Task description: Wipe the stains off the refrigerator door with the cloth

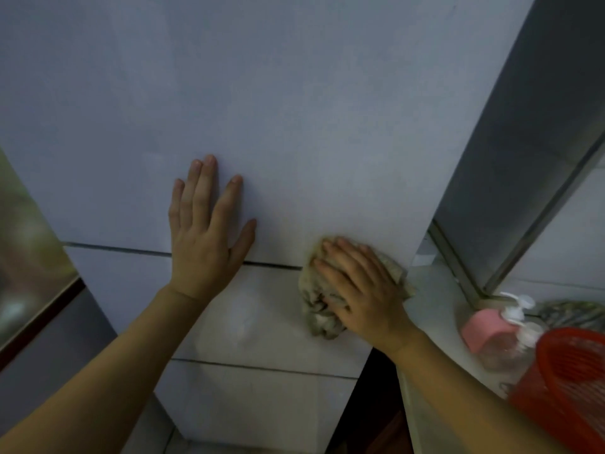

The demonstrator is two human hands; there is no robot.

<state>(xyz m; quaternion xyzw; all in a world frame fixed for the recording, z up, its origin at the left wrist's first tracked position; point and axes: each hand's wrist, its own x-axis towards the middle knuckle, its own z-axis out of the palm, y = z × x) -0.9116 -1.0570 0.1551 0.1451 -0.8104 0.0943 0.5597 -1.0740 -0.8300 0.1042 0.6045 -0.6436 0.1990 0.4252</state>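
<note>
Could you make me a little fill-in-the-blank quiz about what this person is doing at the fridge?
1. The right hand presses a crumpled ____ against the refrigerator door.
2. The left hand lies flat on the door with its fingers ____.
3. The basket on the counter at the right is coloured ____.
4. The pump bottle beside the basket has a ____ label.

Missing words: cloth; spread; red; pink

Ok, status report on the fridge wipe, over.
Left hand flat on refrigerator door. Right hand pressing cloth across door seam. Nothing in the way.
</note>
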